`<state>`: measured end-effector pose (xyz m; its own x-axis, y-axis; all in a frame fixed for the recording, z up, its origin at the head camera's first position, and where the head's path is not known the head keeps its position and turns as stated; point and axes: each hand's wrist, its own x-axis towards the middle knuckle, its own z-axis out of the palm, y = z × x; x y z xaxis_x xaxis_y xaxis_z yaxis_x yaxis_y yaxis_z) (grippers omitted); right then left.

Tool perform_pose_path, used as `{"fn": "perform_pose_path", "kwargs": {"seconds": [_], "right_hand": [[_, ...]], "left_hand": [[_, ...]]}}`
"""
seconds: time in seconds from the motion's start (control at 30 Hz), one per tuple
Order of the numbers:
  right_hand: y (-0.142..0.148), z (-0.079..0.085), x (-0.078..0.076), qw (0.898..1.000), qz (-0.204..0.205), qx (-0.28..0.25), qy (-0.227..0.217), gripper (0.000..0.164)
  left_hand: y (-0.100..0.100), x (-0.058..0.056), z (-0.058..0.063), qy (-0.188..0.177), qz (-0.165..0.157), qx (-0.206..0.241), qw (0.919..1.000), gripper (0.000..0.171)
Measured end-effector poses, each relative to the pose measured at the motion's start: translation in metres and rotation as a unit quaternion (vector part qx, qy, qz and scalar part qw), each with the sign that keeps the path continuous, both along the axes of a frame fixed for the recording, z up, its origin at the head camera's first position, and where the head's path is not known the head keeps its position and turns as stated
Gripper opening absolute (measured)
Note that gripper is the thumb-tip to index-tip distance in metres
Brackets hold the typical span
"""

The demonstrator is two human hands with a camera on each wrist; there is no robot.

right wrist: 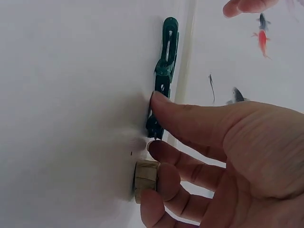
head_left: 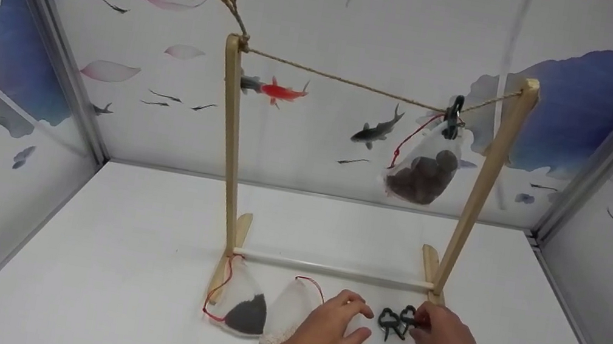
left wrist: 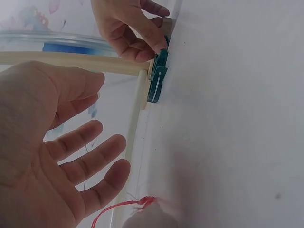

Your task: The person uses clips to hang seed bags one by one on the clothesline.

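My right hand [head_left: 450, 341] is at two dark green plastic clips [head_left: 390, 322] lying on the table near the frame's right foot. In the right wrist view its thumb [right wrist: 168, 107] lies over one green clip [right wrist: 166, 45], with the index fingertip at the clip's lower end, pinching it. The other fingers curl beside the wooden foot [right wrist: 146, 178]. My left hand [head_left: 326, 330] hovers with loosely bent fingers and nothing in them. It partly hides a white drawstring bag [head_left: 284, 310] with pale contents. Left of that lies another drawstring bag [head_left: 246, 313] holding dark grey material.
A wooden frame [head_left: 232, 154] stands behind my hands, with a white crossbar [head_left: 328, 270] low down. Its rope [head_left: 345, 81] sags towards the right, where a dark clip [head_left: 454, 118] holds a hanging bag of dark round pieces [head_left: 423, 175]. Patterned walls enclose the white table [head_left: 113, 264].
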<state>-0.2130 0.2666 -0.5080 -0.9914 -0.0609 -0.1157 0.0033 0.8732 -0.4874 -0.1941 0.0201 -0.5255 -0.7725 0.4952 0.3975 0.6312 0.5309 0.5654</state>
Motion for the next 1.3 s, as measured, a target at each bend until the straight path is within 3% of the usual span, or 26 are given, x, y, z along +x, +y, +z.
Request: {"fn": "perform_pose_path", "kwargs": {"seconds": [0.33, 0.7, 0.83, 1.0, 1.1, 1.2, 1.3], "right_hand": [[0.002, 0.005, 0.001, 1.0, 0.01, 0.003, -0.001, 0.019], [0.002, 0.009, 0.001, 0.999, 0.021, 0.006, 0.048, 0.018], [-0.001, 0.017, 0.001, 0.995, 0.063, -0.01, 0.074, 0.02], [-0.007, 0.03, 0.011, 0.975, 0.172, -0.057, 0.126, 0.024], [-0.012, 0.039, 0.019, 0.963, 0.209, -0.079, 0.149, 0.026], [-0.019, 0.045, 0.025, 0.954, 0.236, -0.096, 0.16, 0.028], [-0.025, 0.046, 0.029, 0.939, 0.276, -0.12, 0.168, 0.028]], "left_hand": [[0.001, -0.002, 0.0, -0.016, -0.017, -0.004, 0.9997, 0.018], [-0.001, -0.001, 0.004, -0.037, -0.018, -0.003, 0.9992, 0.019], [-0.006, -0.003, 0.009, -0.063, -0.023, 0.008, 0.9977, 0.022], [-0.024, -0.006, 0.021, -0.114, -0.035, 0.064, 0.9907, 0.034], [-0.036, -0.008, 0.028, -0.149, -0.06, 0.1, 0.982, 0.05], [-0.043, -0.007, 0.033, -0.167, -0.085, 0.11, 0.976, 0.065], [-0.045, -0.007, 0.035, -0.169, -0.109, 0.1, 0.9745, 0.068]]}}
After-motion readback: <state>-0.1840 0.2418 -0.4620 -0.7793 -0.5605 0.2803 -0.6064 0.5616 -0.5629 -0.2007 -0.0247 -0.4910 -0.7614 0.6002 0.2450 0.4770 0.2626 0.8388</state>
